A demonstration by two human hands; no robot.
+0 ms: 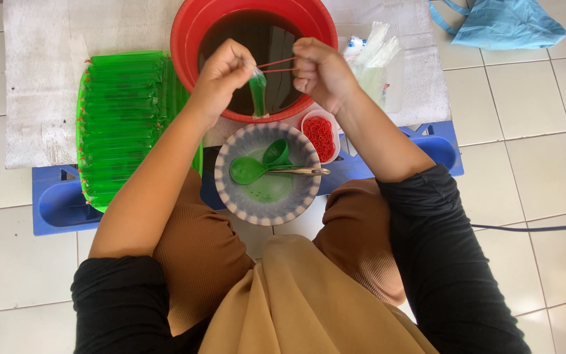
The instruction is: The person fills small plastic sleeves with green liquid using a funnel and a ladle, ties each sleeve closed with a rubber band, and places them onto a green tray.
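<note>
My left hand (221, 73) pinches the top of a small plastic bag of green liquid (257, 94), which hangs over the rim of a red basin (188, 33) of dark liquid. My right hand (320, 71) pulls a red rubber band (276, 64) taut between the bag's neck and its fingers. Below the hands stands a grey patterned bowl (230, 190) with green liquid, a green funnel (275, 153), a green ladle (247, 170) and a metal spoon (302, 172).
A green tray (81, 118) stacked with several filled green bags lies at the left. A small pink cup of red rubber bands (320, 136) and a bundle of clear empty bags (375, 59) sit at the right. A blue crate (60, 206) is underneath; a blue cloth bag (502, 25) lies on the tiled floor.
</note>
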